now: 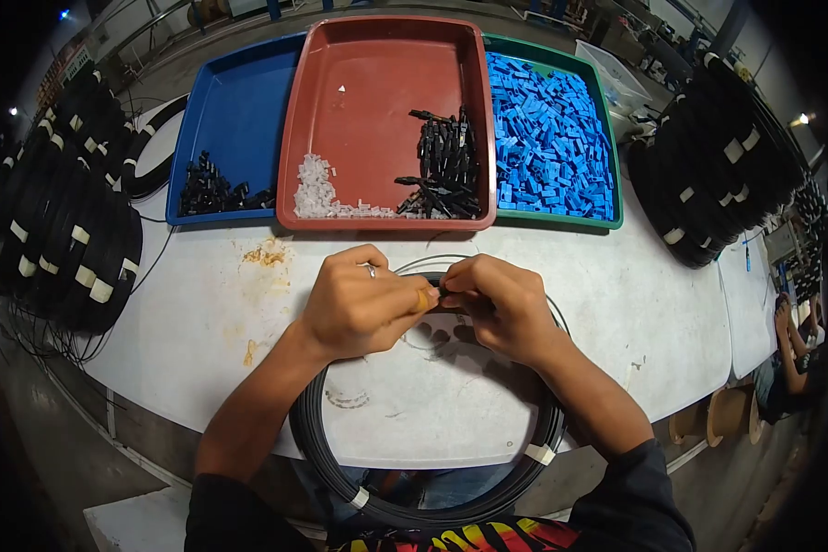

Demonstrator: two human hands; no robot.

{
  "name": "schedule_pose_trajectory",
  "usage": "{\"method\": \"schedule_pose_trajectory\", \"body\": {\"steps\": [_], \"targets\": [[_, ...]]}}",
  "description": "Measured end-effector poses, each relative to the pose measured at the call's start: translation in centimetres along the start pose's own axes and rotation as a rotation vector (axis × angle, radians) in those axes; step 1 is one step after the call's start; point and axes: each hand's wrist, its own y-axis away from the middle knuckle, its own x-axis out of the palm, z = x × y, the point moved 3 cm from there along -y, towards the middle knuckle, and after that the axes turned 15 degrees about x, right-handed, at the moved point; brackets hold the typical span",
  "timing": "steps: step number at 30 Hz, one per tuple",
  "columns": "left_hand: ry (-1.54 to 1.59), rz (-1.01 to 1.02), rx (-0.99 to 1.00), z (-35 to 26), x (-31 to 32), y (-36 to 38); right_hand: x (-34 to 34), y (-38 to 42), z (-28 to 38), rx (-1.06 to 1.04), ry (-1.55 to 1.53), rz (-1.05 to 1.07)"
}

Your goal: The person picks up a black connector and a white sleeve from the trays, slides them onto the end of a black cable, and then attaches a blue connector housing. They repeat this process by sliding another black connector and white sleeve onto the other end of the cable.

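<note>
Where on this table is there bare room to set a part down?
Bare white table lies right of the right hand, below the green tray. Another patch lies left of the left hand, below the blue tray. The red tray is bare at its back. The cable coil crowds the middle.

Pinched part: a small dark piece (pixel 442 293) between the fingertips of both hands, mostly covered, too small to identify.
Cable coil (pixel 340 478): near arc slips under the forearms and off the bottom edge.
Co-worker (pixel 787 354), far right: cut off, blurred.
</note>
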Motion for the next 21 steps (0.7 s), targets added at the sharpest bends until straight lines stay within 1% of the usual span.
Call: {"method": "schedule_pose_trajectory", "body": {"steps": [1,2,3,4,5,6,8,9,11,12,14,15,17,18,20,21], "targets": [[0.107,-0.035,-0.117,0.3,0.0,0.2,-0.1,0.1,0.3,-0.093,0.096,-0.033],[0.214,-0.070,-0.233,0.6,0.1,0.4,-0.2,0.1,0.3,-0.094,0.095,-0.031],[0.213,-0.071,-0.235,0.6,0.1,0.5,-0.4,0.2,0.6,-0.226,0.199,-0.047],[0.285,-0.075,-0.289,0.7,0.3,0.6,-0.4,0.3,0.9,-0.357,0.303,-0.064],[0.358,-0.078,-0.342,0.8,0.5,0.7,-0.3,0.4,1.0,-0.384,0.331,-0.086],[0.359,-0.078,-0.340,0.9,0.4,0.7,-0.4,0.5,1.2,-0.384,0.332,-0.087],[0.243,-0.012,-0.146,0.5,0.2,0.4,-0.5,0.5,1.0,-0.218,0.252,0.003],[0.246,-0.009,-0.144,0.4,0.1,0.1,-0.4,0.5,1.0,-0.215,0.251,-0.001],[-0.114,0.018,0.169,-0.8,-0.3,-0.9,-0.3,0.4,0.4,-0.002,0.046,0.038],[-0.111,0.020,0.171,-1.0,-0.2,-1.0,-0.3,0.4,0.2,0.001,0.045,0.036],[-0.198,0.023,0.209,-1.3,-0.2,-1.0,-0.2,0.1,-0.3,0.061,-0.133,0.090],[-0.199,0.022,0.206,-1.1,-0.2,-0.8,-0.1,0.0,-0.4,0.061,-0.133,0.093],[-0.037,0.026,0.059,-0.3,0.0,-0.2,0.0,-0.1,-0.3,0.024,-0.047,0.050],[-0.041,0.024,0.053,-0.3,0.1,0.0,-0.1,-0.2,-0.2,0.022,-0.047,0.056],[0.214,-0.067,-0.247,0.6,0.1,0.5,-0.5,-0.1,0.9,-0.224,0.133,-0.045],[0.319,-0.052,-0.363,0.7,0.3,0.7,-0.6,-0.1,1.0,-0.225,0.132,-0.043]]}}
